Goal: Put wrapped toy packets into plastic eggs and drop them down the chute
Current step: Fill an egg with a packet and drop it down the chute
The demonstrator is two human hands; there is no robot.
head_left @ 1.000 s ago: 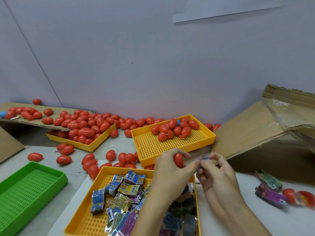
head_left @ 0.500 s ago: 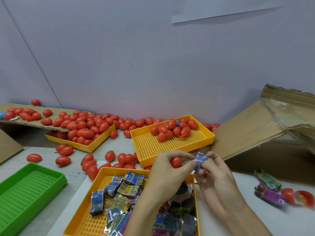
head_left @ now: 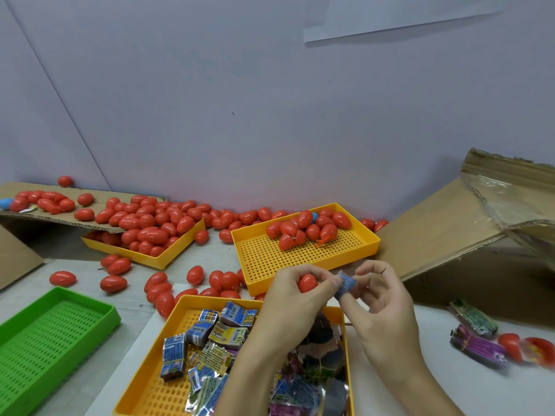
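Observation:
My left hand (head_left: pixel 288 298) curls round a red plastic egg (head_left: pixel 307 283) above the near yellow tray (head_left: pixel 168 385). My right hand (head_left: pixel 381 298) pinches a small blue wrapped toy packet (head_left: pixel 346 284) just right of the egg; my left thumb tip touches the packet too. That near tray holds several wrapped packets (head_left: pixel 228 328) in blue, yellow and purple. The cardboard chute (head_left: pixel 444 223) slopes up at the right.
A yellow tray (head_left: pixel 300 259) with several red eggs lies just behind my hands. Another yellow tray (head_left: pixel 150 256) full of eggs sits at the left under a cardboard sheet (head_left: pixel 90 223). Loose eggs litter the table. A green tray (head_left: pixel 45 334) is at the near left. Two packets (head_left: pixel 474 331) and red egg halves (head_left: pixel 528 346) lie at the right.
The blue packet, barely visible between my fingers a second ago, now stands out in my right hand's pinch. Both hands stay together above the near tray.

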